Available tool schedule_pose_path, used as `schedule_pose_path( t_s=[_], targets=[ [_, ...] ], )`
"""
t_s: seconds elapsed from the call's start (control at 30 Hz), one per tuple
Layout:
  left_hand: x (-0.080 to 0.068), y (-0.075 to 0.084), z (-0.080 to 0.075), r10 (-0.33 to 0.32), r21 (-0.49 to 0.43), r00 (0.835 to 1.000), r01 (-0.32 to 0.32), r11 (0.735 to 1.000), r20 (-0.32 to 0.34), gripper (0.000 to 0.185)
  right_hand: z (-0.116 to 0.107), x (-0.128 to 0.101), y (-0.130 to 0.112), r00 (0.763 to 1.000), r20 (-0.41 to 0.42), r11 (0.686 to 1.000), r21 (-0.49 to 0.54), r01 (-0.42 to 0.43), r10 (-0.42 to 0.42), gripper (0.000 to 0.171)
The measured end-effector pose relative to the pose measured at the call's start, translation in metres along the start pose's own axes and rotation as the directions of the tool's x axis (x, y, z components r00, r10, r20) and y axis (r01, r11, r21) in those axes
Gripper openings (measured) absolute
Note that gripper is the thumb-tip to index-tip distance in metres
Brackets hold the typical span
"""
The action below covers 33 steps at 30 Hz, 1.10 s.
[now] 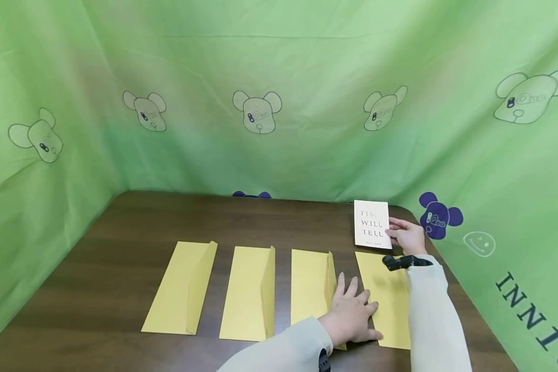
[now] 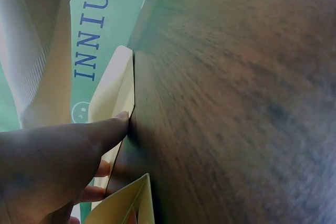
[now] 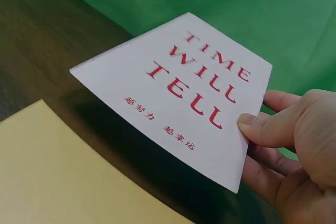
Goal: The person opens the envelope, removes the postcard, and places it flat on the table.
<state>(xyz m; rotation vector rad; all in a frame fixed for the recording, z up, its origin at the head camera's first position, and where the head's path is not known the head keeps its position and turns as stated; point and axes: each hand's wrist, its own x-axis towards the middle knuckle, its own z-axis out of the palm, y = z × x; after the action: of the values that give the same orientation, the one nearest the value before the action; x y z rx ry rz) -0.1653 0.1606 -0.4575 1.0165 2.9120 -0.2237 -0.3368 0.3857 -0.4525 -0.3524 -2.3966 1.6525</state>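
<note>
Pinching the white card (image 3: 181,93) at its right edge, the right hand (image 1: 408,235) lifts it above the table's (image 1: 121,232) far right — thin, light, stiffish stock, best held by an edge. Flat-fingered, the left hand (image 1: 351,310) presses the rightmost yellow envelope (image 1: 390,305) — smooth, flimsy, rectangular paper.

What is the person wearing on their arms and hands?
Both arms have long, pale cream sleeves. The hands are bare: no gloves or rings show. A small black gadget is strapped on the right wrist, and a black strap shows on the left sleeve.
</note>
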Motion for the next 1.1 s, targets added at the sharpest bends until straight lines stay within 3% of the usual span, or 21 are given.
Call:
schedule_pose_path(
  t_s=[0.1,0.23,0.43,0.97,1.1],
  targets=[
    [0.001,-0.001,-0.001,0.002,0.006,1.000,-0.002,1.000,0.006,0.063,0.003,0.004,0.003,0.999,-0.032,0.999,-0.043,-0.008,0.007,0.048],
    [0.000,0.000,0.001,0.000,0.009,1.000,0.000,1.000,0.005,0.063,0.009,0.006,0.004,0.998,-0.053,0.982,-0.191,0.009,-0.019,0.044],
    [0.001,0.001,0.004,-0.005,0.025,1.000,0.006,1.000,-0.024,0.063,0.015,0.003,0.005,0.985,-0.069,0.902,-0.416,0.117,-0.160,0.037],
    [0.002,-0.002,0.002,-0.008,0.041,1.000,0.008,0.999,-0.009,0.064,0.016,0.004,0.010,0.985,-0.035,0.871,-0.474,0.132,-0.168,0.047],
    [0.002,-0.002,0.001,-0.006,0.036,1.000,0.006,0.999,-0.012,0.063,0.011,0.004,0.009,0.987,0.010,0.865,-0.481,0.143,-0.158,0.052]
  ],
)
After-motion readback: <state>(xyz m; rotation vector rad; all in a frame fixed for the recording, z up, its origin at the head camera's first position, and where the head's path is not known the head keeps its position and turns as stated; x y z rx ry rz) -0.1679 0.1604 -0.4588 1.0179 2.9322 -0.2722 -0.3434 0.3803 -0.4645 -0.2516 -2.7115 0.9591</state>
